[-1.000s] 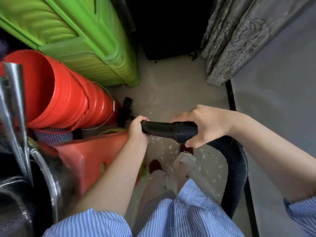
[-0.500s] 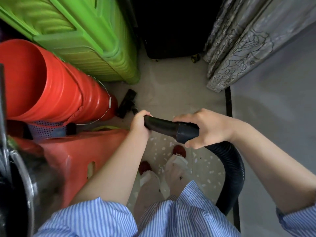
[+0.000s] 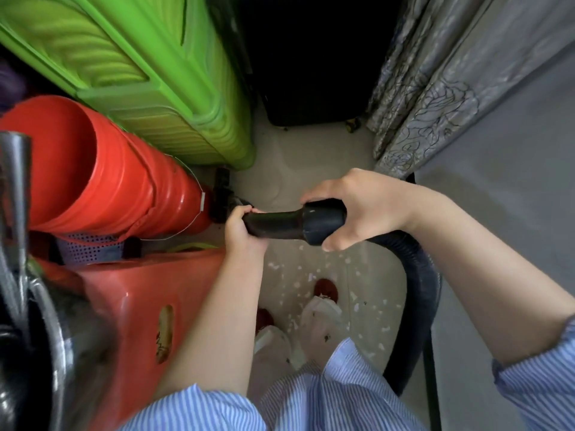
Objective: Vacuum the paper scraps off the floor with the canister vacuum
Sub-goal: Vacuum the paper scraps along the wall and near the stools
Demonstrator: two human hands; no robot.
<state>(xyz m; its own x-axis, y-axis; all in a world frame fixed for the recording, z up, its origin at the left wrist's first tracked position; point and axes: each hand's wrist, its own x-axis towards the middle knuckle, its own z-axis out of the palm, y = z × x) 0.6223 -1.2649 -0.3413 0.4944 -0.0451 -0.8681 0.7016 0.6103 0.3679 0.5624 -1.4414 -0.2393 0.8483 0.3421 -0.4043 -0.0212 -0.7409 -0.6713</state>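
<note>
The black vacuum wand [image 3: 273, 224] crosses the middle of the view. My left hand [image 3: 241, 230] grips its front part and my right hand [image 3: 357, 209] curls round the wider collar where the ribbed hose [image 3: 418, 293] joins. The hose loops down on the right. The black floor nozzle [image 3: 221, 194] lies on the floor beside the orange buckets. Several white paper scraps [image 3: 311, 276] are scattered on the beige floor around my feet. The shiny metal canister [image 3: 28, 321] is at the left edge.
Stacked orange buckets [image 3: 118, 178] lie on their side at left, over a perforated basket [image 3: 87, 248] and an orange plastic stool [image 3: 146, 306]. A green suitcase [image 3: 149, 73] and a black case [image 3: 311, 63] stand behind. A grey curtain [image 3: 423, 88] hangs at right.
The nozzle has slid left, closer against the orange buckets, and both hands have shifted slightly with the wand. The view has tilted, bringing the metal canister back in at the left.
</note>
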